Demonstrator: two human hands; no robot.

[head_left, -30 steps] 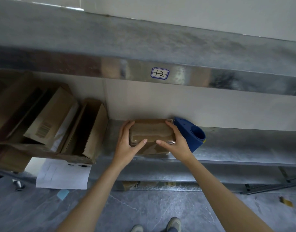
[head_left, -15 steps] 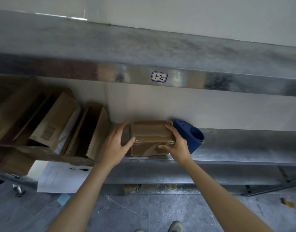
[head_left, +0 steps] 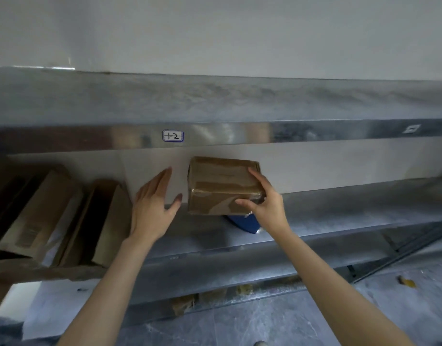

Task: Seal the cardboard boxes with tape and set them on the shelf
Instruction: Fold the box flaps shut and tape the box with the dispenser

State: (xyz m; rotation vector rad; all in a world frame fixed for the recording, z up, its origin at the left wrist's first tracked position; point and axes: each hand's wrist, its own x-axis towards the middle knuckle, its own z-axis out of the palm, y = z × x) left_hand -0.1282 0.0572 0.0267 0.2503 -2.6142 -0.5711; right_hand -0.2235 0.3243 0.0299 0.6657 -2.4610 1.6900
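**Lifted Clear of the Shelf, Carried by One Grip**

Raised the taped cardboard box off the shelf, after resting it flat on the deck half a second earlier. Pulled the left grip away from the box's left side. Held it just beside the box without touching, fingers spread and straight, holding nothing, and probably kept it near as a guard against a slip. Wrapped the right grip round the box's right front corner, fingers over the top and thumb against the front face, pinching the box and bearing its whole weight.

Held the box slightly tilted in the air, below the upper shelf and its small handwritten label. Sealed already, judging by the glossy tape across the top and the front seam. Partly hid the blue tape dispenser beneath the box's right end; could not tell whether touching the box or merely lying under it.

Lifted, most likely, to clear the dispenser and find a better spot, perhaps along the bare shelf to the right or nearer the open cartons leaning at the left. Not yet set down for good, and with a one-sided hold, liable to let the free end dip.
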